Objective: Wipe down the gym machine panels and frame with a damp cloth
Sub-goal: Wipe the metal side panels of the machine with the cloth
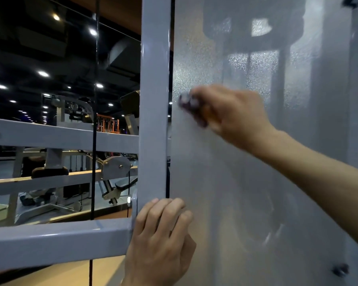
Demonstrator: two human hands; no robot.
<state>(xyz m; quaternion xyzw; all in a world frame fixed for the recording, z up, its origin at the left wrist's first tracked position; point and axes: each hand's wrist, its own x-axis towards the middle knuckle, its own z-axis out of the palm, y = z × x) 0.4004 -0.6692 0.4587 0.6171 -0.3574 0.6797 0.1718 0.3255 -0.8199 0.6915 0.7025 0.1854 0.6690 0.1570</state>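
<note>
The right hand (227, 114) reaches in from 3 o'clock and presses a small bunched cloth (189, 105) against the frosted panel (246, 182) just left of the view's centre, towards 10 o'clock from the wrist. Its fingers curl around the cloth, which shows as a blurred grey, purple and orange wad poking out past the knuckles; the hand itself is blurred, so the exact finger positions cannot be told. The cloth touches the panel close to its left edge, just beside the dark gap that separates the panel from the upright post (154, 100).

The left hand (159, 240) comes up from 6 o'clock and wraps around the lower part of that grey post, fingers curled over its front face with the tips touching the panel's left edge. It holds the post right where the lower crossbar (56, 240) joins it from 9 o'clock.

The translucent panel fills the right half of the view, from 12 to 5 o'clock, with dark bolts (341, 270) at its upper and lower right corners. A second crossbar (60, 135) runs off at 9 o'clock, a black cable (94, 162) hangs vertically in front of it, and other gym machines (112, 168) stand beyond under ceiling lights (43, 73) at 10 o'clock
</note>
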